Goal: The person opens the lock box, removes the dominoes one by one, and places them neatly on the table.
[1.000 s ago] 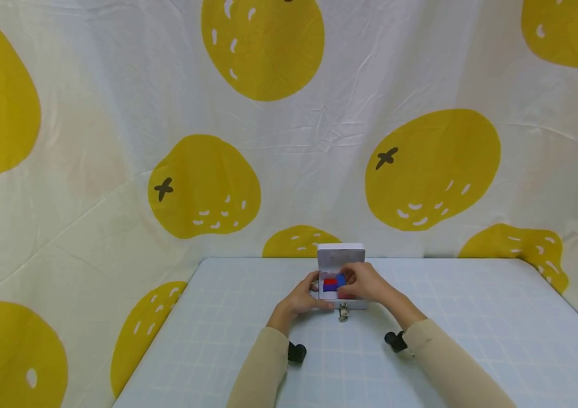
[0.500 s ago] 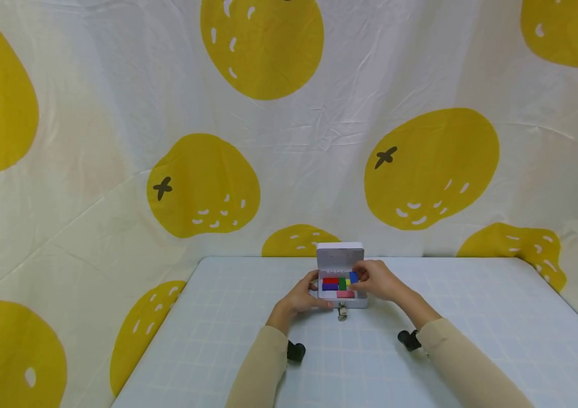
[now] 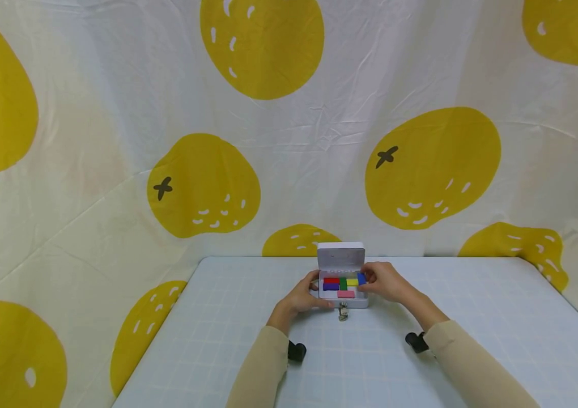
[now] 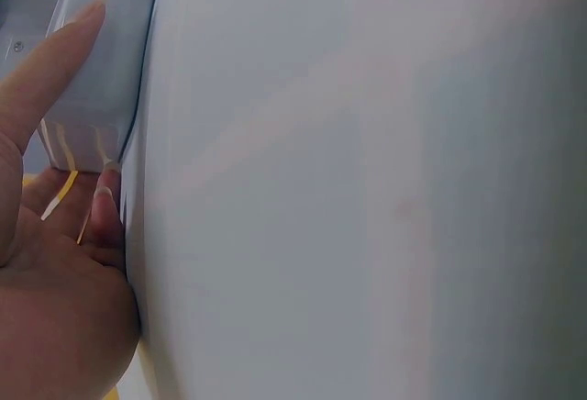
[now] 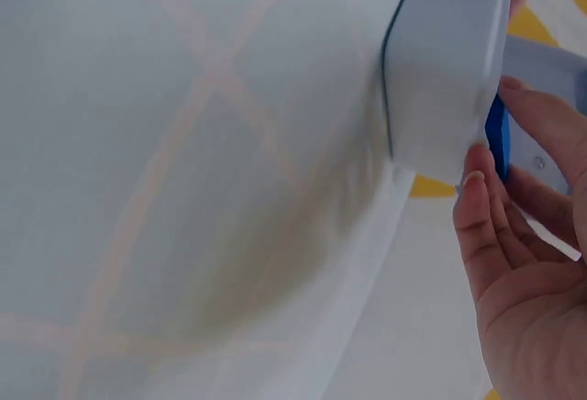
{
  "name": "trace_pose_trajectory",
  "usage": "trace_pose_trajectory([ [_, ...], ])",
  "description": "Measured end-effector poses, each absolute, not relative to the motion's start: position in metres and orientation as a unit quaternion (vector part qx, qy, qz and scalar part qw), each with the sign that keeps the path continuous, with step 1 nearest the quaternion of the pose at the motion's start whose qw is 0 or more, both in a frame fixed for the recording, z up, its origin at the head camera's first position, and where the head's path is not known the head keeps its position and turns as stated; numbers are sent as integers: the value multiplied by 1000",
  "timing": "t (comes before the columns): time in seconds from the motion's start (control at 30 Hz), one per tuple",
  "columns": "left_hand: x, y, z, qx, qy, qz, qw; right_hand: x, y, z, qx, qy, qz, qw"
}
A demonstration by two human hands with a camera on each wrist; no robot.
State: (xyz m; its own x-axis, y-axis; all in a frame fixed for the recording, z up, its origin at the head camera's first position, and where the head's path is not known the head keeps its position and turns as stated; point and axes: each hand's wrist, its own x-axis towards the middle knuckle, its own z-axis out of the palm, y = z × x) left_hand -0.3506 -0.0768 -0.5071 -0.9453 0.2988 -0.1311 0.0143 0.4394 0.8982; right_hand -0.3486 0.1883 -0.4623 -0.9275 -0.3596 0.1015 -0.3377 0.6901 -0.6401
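A small white metal box (image 3: pixel 358 304) stands on the table with its lid (image 3: pixel 341 259) raised. My left hand (image 3: pixel 303 296) grips its left front corner; in the left wrist view the thumb (image 4: pixel 57 65) lies along the front wall, with fingers against the side. My right hand (image 3: pixel 385 281) pinches a blue block (image 3: pixel 361 279) at the box's right end, also partly seen in the right wrist view between thumb and fingers. Inside the box lie a red block (image 3: pixel 331 280), a purple block (image 3: pixel 330 287), a green block (image 3: pixel 343 284), a yellow block (image 3: pixel 352 282) and a pink block (image 3: pixel 346 294).
Keys (image 3: pixel 343 313) hang from the lock at the box's front. The pale checked tabletop (image 3: pixel 217 340) spreads around the box. Behind it hangs a white cloth (image 3: pixel 319 187) printed with yellow fruit.
My right hand has moved right with the blue block, from the middle of the box to its right end. The green and yellow blocks have come into sight. My left hand stays put.
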Motion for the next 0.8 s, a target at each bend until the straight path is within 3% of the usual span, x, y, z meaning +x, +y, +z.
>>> trace_pose_trajectory([
  [0.8,-350,-75,-507,73,843,516,135,-347,219,-472,-174,923,-342,29],
])
